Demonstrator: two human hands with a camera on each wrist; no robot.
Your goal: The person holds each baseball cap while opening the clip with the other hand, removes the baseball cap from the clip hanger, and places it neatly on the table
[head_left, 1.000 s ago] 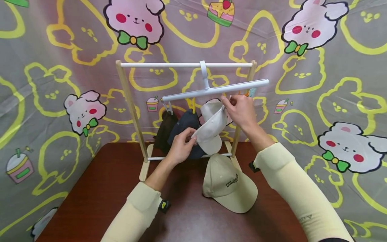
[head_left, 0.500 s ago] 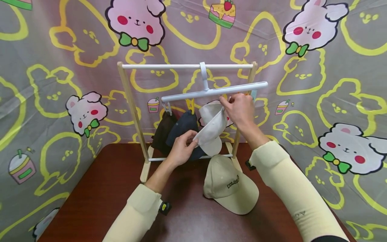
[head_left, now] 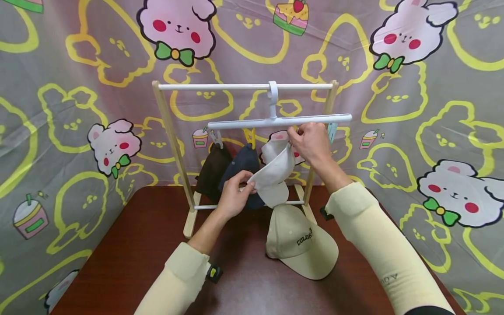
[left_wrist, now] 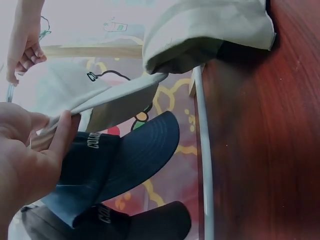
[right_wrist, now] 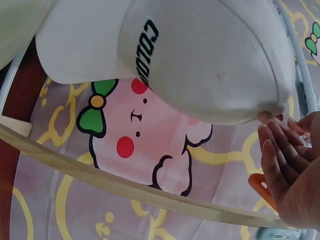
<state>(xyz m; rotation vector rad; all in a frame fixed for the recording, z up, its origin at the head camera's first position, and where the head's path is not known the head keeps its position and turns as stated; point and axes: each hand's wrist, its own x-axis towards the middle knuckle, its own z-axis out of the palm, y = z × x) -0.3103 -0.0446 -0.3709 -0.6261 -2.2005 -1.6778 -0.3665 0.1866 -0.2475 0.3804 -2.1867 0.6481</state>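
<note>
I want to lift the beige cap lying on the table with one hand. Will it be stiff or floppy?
The beige cap probably keeps its domed crown and flat brim. It is likely light: the white cap hangs from the hanger, and its brim bends only slightly in the left hand.

White cap (head_left: 275, 168) with black lettering; navy cap (head_left: 241, 164); dark brown cap (head_left: 210, 173); beige cap (head_left: 301, 243) with black lettering on red-brown table (head_left: 130, 245); white hanger (head_left: 279, 121); pale wood rack (head_left: 167, 131); grey backdrop (head_left: 59, 109), yellow outlines, pink bunnies with green bows; cream sleeves (head_left: 378, 249)
</note>
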